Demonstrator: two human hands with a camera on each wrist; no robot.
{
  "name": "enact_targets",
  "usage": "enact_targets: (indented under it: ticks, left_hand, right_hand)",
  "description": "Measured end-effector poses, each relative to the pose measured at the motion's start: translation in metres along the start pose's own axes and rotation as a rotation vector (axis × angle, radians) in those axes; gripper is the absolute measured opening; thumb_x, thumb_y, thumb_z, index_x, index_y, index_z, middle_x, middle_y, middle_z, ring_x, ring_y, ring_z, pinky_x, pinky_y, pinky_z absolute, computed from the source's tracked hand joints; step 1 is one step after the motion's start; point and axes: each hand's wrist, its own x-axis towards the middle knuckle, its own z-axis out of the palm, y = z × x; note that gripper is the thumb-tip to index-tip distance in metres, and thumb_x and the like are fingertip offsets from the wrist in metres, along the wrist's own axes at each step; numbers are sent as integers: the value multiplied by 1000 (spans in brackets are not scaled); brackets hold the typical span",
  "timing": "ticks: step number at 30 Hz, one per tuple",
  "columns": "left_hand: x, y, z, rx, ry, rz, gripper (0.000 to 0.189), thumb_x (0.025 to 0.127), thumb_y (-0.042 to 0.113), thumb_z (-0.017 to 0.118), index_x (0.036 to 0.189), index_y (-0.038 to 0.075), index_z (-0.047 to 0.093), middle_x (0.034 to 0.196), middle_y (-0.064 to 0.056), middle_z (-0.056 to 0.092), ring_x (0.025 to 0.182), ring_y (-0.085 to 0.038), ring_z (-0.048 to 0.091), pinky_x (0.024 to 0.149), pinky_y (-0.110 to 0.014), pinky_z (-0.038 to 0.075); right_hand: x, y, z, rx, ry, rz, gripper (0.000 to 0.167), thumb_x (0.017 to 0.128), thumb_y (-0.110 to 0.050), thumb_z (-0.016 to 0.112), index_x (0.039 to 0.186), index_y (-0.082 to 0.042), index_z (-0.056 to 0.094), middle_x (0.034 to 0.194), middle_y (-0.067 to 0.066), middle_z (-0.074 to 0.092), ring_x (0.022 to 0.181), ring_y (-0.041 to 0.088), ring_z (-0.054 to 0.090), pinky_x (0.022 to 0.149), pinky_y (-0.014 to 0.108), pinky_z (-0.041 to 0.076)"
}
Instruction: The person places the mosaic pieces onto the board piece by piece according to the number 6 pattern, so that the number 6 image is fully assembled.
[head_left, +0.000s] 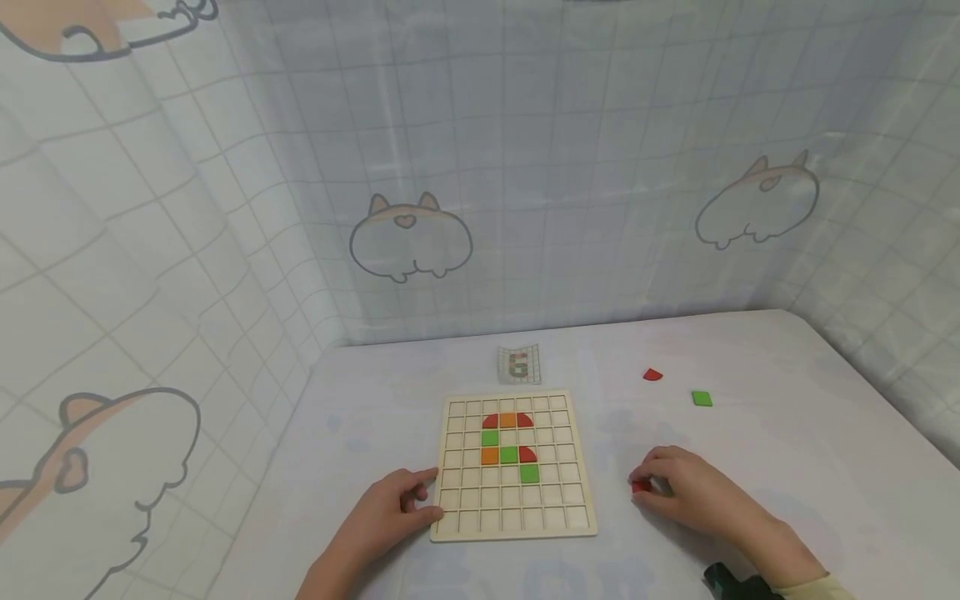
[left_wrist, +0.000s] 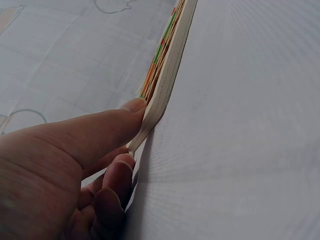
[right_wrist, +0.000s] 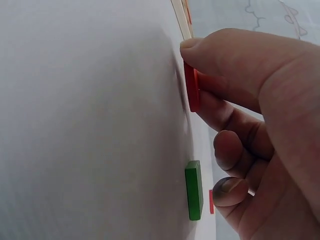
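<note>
The right hand [head_left: 693, 492], lower right in the head view, pinched a small flat red piece [head_left: 640, 487]; the left hand [head_left: 386, 512], thumb and forefinger apart, touched the pale wooden grid board [head_left: 502, 522], lower centre.

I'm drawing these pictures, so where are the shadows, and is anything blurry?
Head view: soft shadow under the right hand, card's pattern fuzzy; left wrist view: dark shadow beside the fingers; right wrist view: broad grey shadow across the tabletop, near the red piece.

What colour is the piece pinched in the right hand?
Red; the piece shows best in the right wrist view.
</note>
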Motion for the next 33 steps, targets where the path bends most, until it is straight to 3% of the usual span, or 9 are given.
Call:
enact_targets:
  ticks: [9,19,33]
  left_hand:
    - [-1,-1,1,-2,8,43,63,80,48,80,131,14,66,88,9,55,71,-7,49,61,-25,41]
    - [1,-3,1,12,9,17,65,79,50,79,132,15,65,87,10,56,71,-9,50,60,-26,42]
    - [1,-3,2,6,0,7,65,79,49,80,132,14,65,88,10,56,72,-10,50,60,-26,42]
  right_hand:
    - [7,-10,0,-27,-44,48,16,80,-23,83,95,-25,77,85,-22,55,80,1,50,74,27,50]
    - [12,-17,2,-21,-24,-40,15,81,-19,80,96,-21,77,87,-21,55,81,1,51,75,27,50]
    - [26,-30,6,-26,-35,-100,13,83,-22,79,96,-20,77,86,-20,54,82,2,50,76,26,49]
